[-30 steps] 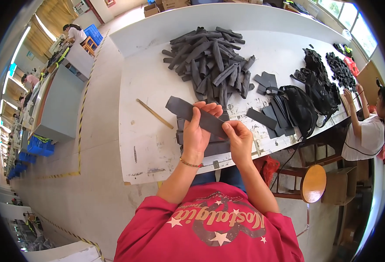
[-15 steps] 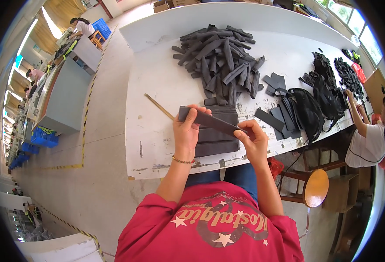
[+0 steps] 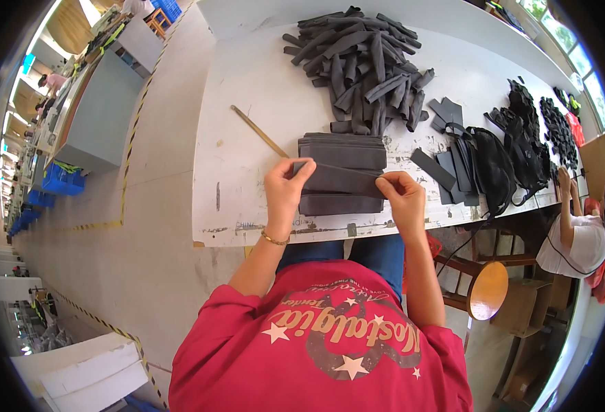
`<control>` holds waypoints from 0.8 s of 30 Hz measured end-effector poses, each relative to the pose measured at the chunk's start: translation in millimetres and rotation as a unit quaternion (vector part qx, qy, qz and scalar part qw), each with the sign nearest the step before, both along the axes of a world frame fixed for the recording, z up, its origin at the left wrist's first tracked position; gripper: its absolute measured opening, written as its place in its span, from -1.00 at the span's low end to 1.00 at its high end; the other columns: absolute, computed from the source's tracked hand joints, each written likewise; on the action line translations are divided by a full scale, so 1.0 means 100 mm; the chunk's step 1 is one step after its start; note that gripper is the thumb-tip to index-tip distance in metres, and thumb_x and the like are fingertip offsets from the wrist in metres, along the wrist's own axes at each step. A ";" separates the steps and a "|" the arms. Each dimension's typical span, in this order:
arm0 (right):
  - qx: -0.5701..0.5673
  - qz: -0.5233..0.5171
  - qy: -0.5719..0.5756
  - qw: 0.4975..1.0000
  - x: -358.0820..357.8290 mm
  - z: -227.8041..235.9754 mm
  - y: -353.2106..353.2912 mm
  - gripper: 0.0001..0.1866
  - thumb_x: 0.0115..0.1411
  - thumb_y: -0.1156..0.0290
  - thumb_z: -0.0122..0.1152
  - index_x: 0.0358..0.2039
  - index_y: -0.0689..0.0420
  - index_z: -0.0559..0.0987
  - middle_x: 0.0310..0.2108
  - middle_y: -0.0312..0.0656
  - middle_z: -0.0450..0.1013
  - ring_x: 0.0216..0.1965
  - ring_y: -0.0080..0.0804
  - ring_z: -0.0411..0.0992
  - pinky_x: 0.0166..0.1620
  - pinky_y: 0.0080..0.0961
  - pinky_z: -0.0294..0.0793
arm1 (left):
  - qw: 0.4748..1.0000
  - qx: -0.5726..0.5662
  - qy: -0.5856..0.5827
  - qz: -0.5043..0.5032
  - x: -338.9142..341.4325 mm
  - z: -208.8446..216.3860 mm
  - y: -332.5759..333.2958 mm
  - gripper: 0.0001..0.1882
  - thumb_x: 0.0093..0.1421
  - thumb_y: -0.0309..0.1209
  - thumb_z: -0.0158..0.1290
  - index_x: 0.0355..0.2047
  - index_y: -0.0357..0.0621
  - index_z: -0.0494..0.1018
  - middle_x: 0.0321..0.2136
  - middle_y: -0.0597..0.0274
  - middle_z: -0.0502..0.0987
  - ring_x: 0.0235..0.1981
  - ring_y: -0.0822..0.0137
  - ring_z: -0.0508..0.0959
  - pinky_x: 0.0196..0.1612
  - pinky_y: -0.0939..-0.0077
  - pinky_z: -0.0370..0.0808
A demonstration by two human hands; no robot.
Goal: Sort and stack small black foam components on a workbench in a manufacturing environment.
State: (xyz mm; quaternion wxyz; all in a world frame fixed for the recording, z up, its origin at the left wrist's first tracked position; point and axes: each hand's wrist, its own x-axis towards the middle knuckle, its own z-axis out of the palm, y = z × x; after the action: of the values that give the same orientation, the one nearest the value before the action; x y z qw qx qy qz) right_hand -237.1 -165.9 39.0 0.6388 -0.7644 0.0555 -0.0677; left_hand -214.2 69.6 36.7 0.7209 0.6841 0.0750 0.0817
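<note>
The left hand (image 3: 285, 189), right hand (image 3: 405, 199) and table (image 3: 247, 182) are viewed from the wearer's head, close above, through a downward-facing fisheye camera.

A scuffed white table (image 3: 237, 185) is holding heaped dark-grey fabric rolls (image 3: 378, 62), stacked flat dark-grey strips (image 3: 343, 204), a thin brass-coloured stick (image 3: 260, 132) and crumpled black fabric (image 3: 492, 168).

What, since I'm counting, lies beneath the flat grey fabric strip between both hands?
Similar flat strips, stacked on the white table, show beyond the held strip; whatever it covers is hidden.
</note>
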 end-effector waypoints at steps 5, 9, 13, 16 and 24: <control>-0.148 -0.059 -0.043 0.986 0.09 -0.17 0.21 -0.83 0.10 0.49 0.35 -0.30 0.23 0.56 -0.48 -0.16 0.47 -0.52 -0.37 0.40 -0.37 -0.44 0.40 | 0.961 0.234 -0.109 0.103 -0.01 -0.43 0.03 -0.82 0.01 -0.43 0.33 -0.41 -0.20 0.57 -0.46 0.32 0.43 -0.48 0.42 0.38 -0.34 0.51 0.37; -0.299 -0.081 -0.092 0.946 0.15 -0.25 0.04 -0.77 0.11 0.43 0.35 -0.32 0.19 0.47 -0.45 -0.11 0.41 -0.46 -0.19 0.42 -0.37 -0.27 0.39 | 0.941 0.261 -0.148 0.155 0.19 -0.23 -0.04 -0.84 0.04 -0.46 0.29 -0.38 -0.18 0.55 -0.39 0.26 0.42 -0.39 0.37 0.44 -0.28 0.49 0.41; -0.335 -0.147 -0.092 0.926 0.27 -0.37 -0.62 -0.89 0.16 0.48 0.28 -0.39 0.19 0.50 -0.45 -0.16 0.42 -0.48 -0.28 0.41 -0.38 -0.38 0.40 | 0.973 0.156 -0.170 0.003 0.95 -0.04 -0.19 -0.90 0.16 -0.45 0.20 -0.37 -0.23 0.56 -0.43 0.18 0.57 -0.44 0.41 0.55 -0.37 0.54 0.46; -0.418 -0.140 -0.084 0.894 0.38 -0.57 -1.02 -0.84 0.13 0.42 0.29 -0.33 0.16 0.50 -0.35 -0.13 0.44 -0.28 -0.16 0.43 -0.24 -0.26 0.40 | 0.982 0.160 -0.053 -0.087 1.69 -0.21 -0.38 -0.81 0.17 -0.34 0.20 -0.37 -0.25 0.57 -0.53 0.17 0.60 -0.54 0.39 0.57 -0.41 0.49 0.48; -0.651 0.054 -0.025 0.757 0.55 -0.81 -1.40 -0.76 0.10 0.48 0.19 -0.19 0.24 0.54 -0.18 -0.08 0.45 -0.13 -0.17 0.40 -0.08 -0.33 0.43 | 0.842 0.422 0.145 -0.302 2.39 -0.54 -0.84 -0.72 0.02 -0.25 0.28 -0.49 -0.27 0.58 -0.66 0.14 0.58 -0.64 0.35 0.58 -0.46 0.44 0.50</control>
State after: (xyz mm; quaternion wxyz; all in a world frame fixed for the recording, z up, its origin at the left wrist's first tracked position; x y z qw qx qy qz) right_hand -181.6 -305.7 -41.5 -0.0092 -0.9956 -0.0588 -0.0722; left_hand 24.9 -14.4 -17.1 0.3322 0.9151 -0.0732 -0.2165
